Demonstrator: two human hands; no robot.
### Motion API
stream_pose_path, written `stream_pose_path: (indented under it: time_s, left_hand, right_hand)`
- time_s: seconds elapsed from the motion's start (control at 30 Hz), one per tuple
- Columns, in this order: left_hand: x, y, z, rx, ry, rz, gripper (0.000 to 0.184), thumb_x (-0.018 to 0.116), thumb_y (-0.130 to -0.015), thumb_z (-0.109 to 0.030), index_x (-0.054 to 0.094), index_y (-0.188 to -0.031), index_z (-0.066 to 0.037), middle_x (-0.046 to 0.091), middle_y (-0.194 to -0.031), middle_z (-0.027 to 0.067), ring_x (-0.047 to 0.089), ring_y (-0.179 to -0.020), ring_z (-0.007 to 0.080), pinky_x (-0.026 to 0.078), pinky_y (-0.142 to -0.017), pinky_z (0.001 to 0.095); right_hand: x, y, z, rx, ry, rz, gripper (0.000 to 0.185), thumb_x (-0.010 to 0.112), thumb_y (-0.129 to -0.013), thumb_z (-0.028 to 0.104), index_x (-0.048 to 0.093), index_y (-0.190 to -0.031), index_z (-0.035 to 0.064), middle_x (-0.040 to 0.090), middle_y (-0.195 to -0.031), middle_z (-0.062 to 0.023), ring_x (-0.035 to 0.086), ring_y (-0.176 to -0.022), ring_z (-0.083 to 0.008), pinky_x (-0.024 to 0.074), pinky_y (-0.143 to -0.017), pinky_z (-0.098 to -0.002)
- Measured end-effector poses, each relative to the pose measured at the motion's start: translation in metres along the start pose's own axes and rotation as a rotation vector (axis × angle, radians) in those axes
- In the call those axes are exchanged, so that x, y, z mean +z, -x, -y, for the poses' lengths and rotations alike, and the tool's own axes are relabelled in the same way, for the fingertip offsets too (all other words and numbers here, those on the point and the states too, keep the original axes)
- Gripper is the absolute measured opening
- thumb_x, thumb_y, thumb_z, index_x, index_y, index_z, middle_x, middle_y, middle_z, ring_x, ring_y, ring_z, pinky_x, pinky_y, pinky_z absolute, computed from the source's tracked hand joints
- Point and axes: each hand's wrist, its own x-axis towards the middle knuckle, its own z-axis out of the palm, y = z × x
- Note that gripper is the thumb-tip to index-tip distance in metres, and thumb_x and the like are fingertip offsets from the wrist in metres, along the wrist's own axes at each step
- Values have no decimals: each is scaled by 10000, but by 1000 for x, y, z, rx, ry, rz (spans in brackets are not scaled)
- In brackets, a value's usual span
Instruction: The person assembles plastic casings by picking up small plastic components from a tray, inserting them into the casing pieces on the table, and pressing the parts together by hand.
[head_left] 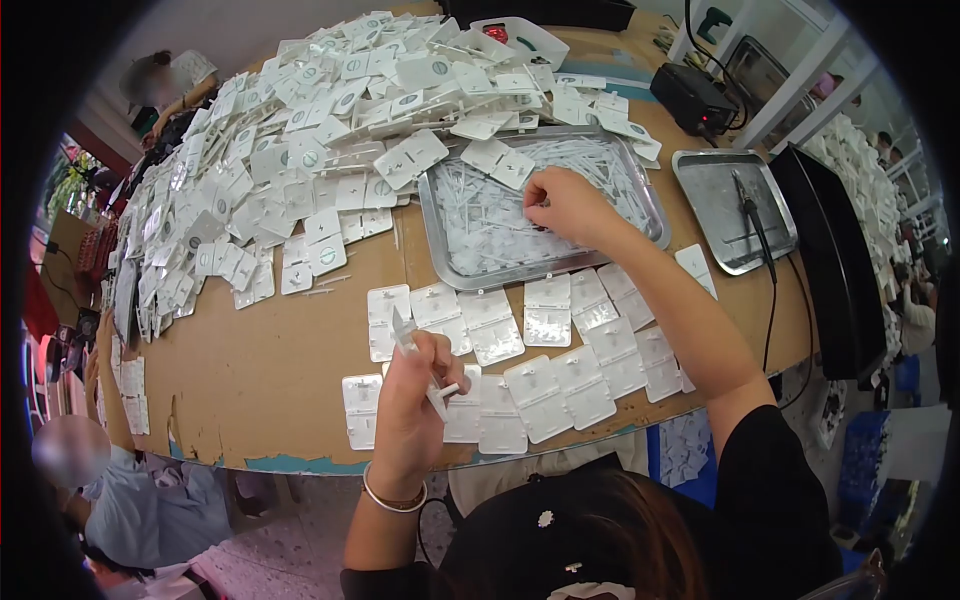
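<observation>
"Left hand (408,392), curled closed, gripping a white plastic panel (403,330)."

"And the right (562,205)?"

"Fingers drawn together (any contents cannot be told) over translucent strips (468,205) in a metal tray (431,225); heaped panels (300,155) lie beyond."

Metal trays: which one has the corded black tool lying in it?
The smaller tray, at the right beside the long black bin; the larger tray holds whitish strips, with the right hand over it.
</observation>
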Motion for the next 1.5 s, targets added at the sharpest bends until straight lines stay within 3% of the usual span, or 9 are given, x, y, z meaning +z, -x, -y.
stream_pose_path:
  time_s: [0.17,0.3,0.4,0.5,0.7,0.93,1.13,1.27,1.5]
  left_hand:
    - [14,-5,-4,-127,-1,-29,517,437,-891,-309,447,-1283,27,558,-928,49,518,-708,140,428,-647,300]
    - [22,-12,4,-139,101,43,501,422,-883,-294,458,-1261,32,574,-981,73,527,-709,152,419,-620,319]
    - [33,-10,12,-93,160,147,470,431,-872,-278,479,-1240,10,572,-985,82,526,-709,167,412,-615,321]
    - [36,-6,12,-99,99,184,389,419,-896,-248,496,-1185,2,568,-1000,91,533,-752,165,431,-681,323]
    - [46,2,8,-119,121,137,346,413,-926,-187,486,-1199,13,571,-1062,103,571,-946,186,463,-838,346]
    - [37,-7,13,-16,127,-26,503,556,-853,2,371,-1321,2,561,-1144,96,570,-1027,188,484,-885,362]
    - [44,-1,9,67,-63,-25,591,642,-810,10,369,-1334,-2,569,-1102,92,596,-967,175,546,-785,297]
    - [33,5,9,17,-177,14,372,625,-847,-21,526,-1199,49,626,-1065,135,607,-938,142,507,-800,263]
    - [46,15,14,138,-309,20,319,602,-878,-32,537,-1172,75,626,-1078,131,582,-996,135,469,-842,252]
  right_hand:
    - [-10,22,19,92,-390,-43,150,640,-810,95,623,-934,11,628,-874,-78,599,-764,-151,468,-698,-258]
    - [-27,83,67,-89,-798,99,230,604,-859,124,624,-1063,20,653,-833,-45,615,-753,-101,466,-692,-242]
    - [-19,110,83,-561,-253,-240,256,610,-809,43,621,-1064,45,650,-846,-84,633,-737,-201,482,-669,-291]
    - [-19,122,84,-572,-52,-327,263,621,-768,23,627,-1028,62,645,-865,-96,629,-752,-244,485,-660,-308]
    - [-19,132,87,-431,-53,-428,218,630,-773,6,630,-984,58,629,-862,-83,624,-723,-222,482,-627,-287]
    - [-21,182,124,160,-1186,36,102,525,-888,-19,546,-986,-40,625,-864,-95,630,-792,-133,520,-737,-255]
    - [15,177,112,-17,-915,-337,123,596,-860,37,589,-962,-31,651,-876,-97,649,-821,-139,516,-723,-260]
    - [8,163,110,-156,-786,-484,97,608,-829,19,604,-921,-10,539,-1006,-111,588,-816,-159,502,-731,-267]
    - [18,159,111,-94,-801,-519,98,629,-812,25,577,-892,0,491,-1061,-123,543,-842,-151,470,-765,-268]
